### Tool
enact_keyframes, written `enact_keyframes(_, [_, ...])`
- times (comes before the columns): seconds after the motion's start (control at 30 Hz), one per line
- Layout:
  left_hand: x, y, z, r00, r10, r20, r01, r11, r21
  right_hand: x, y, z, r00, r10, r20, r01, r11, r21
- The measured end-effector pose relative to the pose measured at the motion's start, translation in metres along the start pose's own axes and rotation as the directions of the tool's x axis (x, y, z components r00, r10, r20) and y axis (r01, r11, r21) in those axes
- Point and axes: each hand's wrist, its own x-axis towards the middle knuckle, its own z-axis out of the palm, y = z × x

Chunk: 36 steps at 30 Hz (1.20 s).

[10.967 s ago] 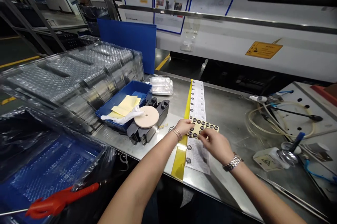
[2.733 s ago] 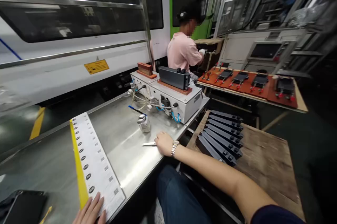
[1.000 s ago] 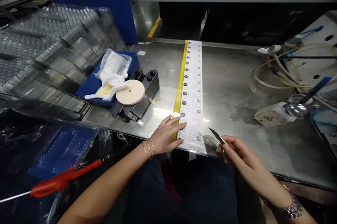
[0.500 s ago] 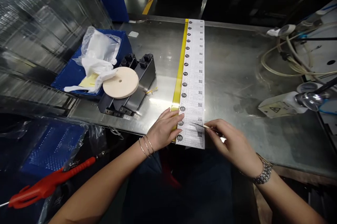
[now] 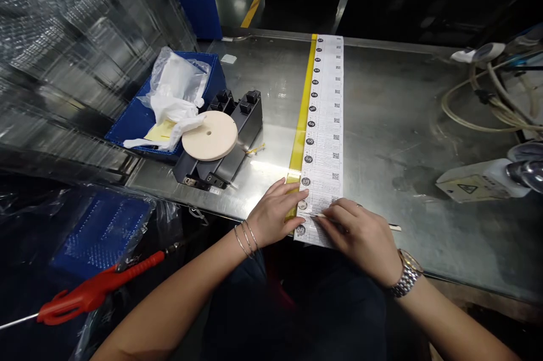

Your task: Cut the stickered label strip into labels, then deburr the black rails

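Observation:
A long white strip of printed labels (image 5: pixel 324 143), with dark round marks and small square codes, runs away from me across the metal bench. A yellow strip (image 5: pixel 306 98) shows along its left edge. My left hand (image 5: pixel 275 211) lies flat at the near left of the labels, fingers apart and resting on the edge. In my right hand (image 5: pixel 360 233) is a slim pen-like tool (image 5: pixel 395 227); its thin tip rests at or just over the labels near my left fingertips. My fingers cover most of its shaft, so its exact kind is unclear.
Left on the metal bench (image 5: pixel 388 123) sit a blue bin (image 5: pixel 127 123) with plastic bags, and a pale round disc (image 5: pixel 210 136) on black fixtures (image 5: pixel 250 123). A white bottle (image 5: pixel 475 180) and hoses (image 5: pixel 466 115) stand right. A red-handled tool (image 5: pixel 80 299) is lower left.
My right hand has moved left over the labels, bringing the tool's tip closer to my left fingers. The whole view has shifted slightly; my left hand stays on the strip.

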Motion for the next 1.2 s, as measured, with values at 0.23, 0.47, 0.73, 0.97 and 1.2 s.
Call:
enact_keyframes(0.23, [0.000,0.002,-0.001,1.000,-0.006,0.001,0.006,1.000,0.001,0.002,0.001,0.004,0.999,0.006,0.042,-0.005,1.000,-0.013])
enact_keyframes(0.47, [0.001,0.003,-0.002,1.000,0.000,0.010,-0.001,0.999,0.036,0.003,0.000,0.005,0.997,0.004,0.076,-0.002,1.000,-0.027])
enact_keyframes(0.73, [0.000,0.002,-0.001,1.000,0.007,-0.005,-0.007,0.999,0.033,0.001,0.004,0.002,0.997,-0.023,0.073,0.028,0.997,-0.065])
enact_keyframes(0.97, [0.001,0.002,-0.001,1.000,0.003,-0.006,-0.003,0.999,0.036,-0.009,0.017,-0.007,0.997,-0.030,0.072,0.037,0.995,-0.097])
enact_keyframes(1.2, [0.002,0.003,-0.004,1.000,0.010,-0.004,-0.010,0.999,0.035,-0.024,0.032,-0.017,0.998,-0.013,0.067,0.021,0.992,-0.126])
